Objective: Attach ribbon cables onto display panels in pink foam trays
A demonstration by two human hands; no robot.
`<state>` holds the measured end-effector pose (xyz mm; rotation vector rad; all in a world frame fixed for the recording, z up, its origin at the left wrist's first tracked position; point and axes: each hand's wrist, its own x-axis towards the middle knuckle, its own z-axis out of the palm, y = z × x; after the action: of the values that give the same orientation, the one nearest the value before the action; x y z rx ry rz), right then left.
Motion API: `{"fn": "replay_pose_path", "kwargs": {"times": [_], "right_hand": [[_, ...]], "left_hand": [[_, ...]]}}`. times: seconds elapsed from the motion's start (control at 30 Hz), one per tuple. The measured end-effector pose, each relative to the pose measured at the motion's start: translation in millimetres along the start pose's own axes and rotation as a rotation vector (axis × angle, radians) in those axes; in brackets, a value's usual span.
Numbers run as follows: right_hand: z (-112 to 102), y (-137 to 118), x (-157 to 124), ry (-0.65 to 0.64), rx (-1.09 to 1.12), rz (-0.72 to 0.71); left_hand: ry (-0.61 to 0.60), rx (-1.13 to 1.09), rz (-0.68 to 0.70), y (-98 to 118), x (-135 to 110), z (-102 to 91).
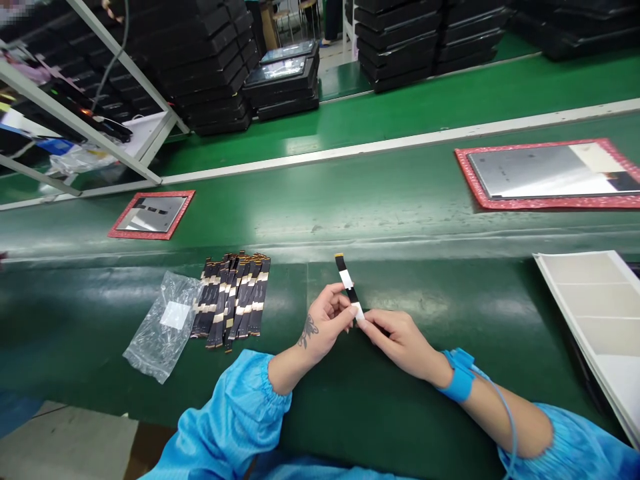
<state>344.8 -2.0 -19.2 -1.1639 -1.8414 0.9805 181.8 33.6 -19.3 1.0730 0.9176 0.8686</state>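
Observation:
My left hand (327, 320) and my right hand (400, 340) meet over the green belt, both pinching the near end of a black flex strip (346, 279) with white patches and a gold tip that points away from me. A blue wrist strap (459, 375) with a cord sits on my right wrist. To the left lies a pile of several similar black and gold strips (233, 300), beside a clear plastic bag (167, 323).
A panel on a red-edged mat (550, 172) lies far right on the belt, a smaller one (151, 213) far left. A stack of white sheets (597, 313) sits at the right edge. Black trays (283, 83) are stacked beyond; a metal frame (100, 127) stands at left.

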Motion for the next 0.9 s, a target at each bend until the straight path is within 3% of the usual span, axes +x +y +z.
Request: {"fn": "replay_pose_path", "kwargs": {"times": [0.37,0.9], "right_hand": [[0.0,1.0,0.7,0.010,-0.008,-0.034],[-1.4,-0.1,-1.3,-0.016,-0.025,0.033]], "left_hand": [[-0.011,0.013,0.014,1.8,-0.5,0.5],[0.051,-0.079,0.022,-2.0,1.3,0.5]]}}
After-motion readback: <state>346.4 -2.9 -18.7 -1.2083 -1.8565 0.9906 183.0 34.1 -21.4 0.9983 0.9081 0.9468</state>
